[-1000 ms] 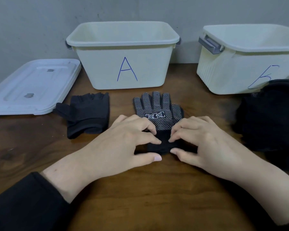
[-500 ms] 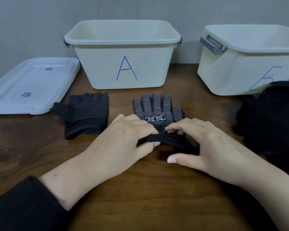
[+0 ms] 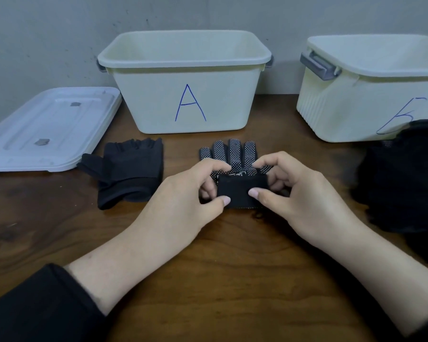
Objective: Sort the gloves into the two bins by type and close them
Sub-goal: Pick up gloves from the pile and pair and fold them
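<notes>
Both hands, left hand (image 3: 183, 193) and right hand (image 3: 299, 193), now pinch the dotted glove's (image 3: 232, 154) cuff, folded up off the worktop (image 3: 232, 267) where it lay flat; bin A (image 3: 183, 77) waits behind, open.

L hand (image 3: 183, 198) + R hand (image 3: 304, 193), thumbs+fingers pinching, wrists low

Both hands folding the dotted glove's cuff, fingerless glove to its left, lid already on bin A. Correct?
Not quite: in the head view bin A is open; the lid lies on the table to its left. The rest holds: left hand and right hand pinch the dotted glove's cuff, fingerless glove to its left.
</notes>
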{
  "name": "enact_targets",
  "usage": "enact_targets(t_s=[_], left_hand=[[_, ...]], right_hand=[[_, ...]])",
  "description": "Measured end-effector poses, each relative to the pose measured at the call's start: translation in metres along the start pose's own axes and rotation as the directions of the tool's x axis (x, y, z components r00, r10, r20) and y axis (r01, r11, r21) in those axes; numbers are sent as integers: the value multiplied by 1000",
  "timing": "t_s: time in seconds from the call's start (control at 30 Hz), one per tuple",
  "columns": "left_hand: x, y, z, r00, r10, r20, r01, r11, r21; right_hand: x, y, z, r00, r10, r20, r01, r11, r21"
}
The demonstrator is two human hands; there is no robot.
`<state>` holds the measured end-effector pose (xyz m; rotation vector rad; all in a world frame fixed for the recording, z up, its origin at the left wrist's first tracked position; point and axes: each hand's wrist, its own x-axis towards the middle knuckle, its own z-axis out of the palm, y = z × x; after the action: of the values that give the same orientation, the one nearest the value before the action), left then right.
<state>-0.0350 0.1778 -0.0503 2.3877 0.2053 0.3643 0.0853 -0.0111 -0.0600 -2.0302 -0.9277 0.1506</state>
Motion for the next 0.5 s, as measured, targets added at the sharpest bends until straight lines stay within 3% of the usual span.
enact_targets(t_s=[0.1, 0.23, 0.37, 0.5], left_hand=[[1, 0, 1, 1000, -6, 11, 5, 998, 70], [3, -1, -1, 994, 107, -26, -98, 967, 234], [3, 1, 1, 966, 253, 60, -253, 861, 441], [-1, -3, 3, 960, 236, 149, -279, 836, 472]], right_hand=[[0, -2, 1, 998, -67, -20, 64, 991, -116], [3, -4, 2, 975, -220, -23, 201, 926, -320], [6, -1, 1, 934, -353, 49, 330, 804, -495], [4, -3, -3, 926, -329, 183, 376, 773, -511]])
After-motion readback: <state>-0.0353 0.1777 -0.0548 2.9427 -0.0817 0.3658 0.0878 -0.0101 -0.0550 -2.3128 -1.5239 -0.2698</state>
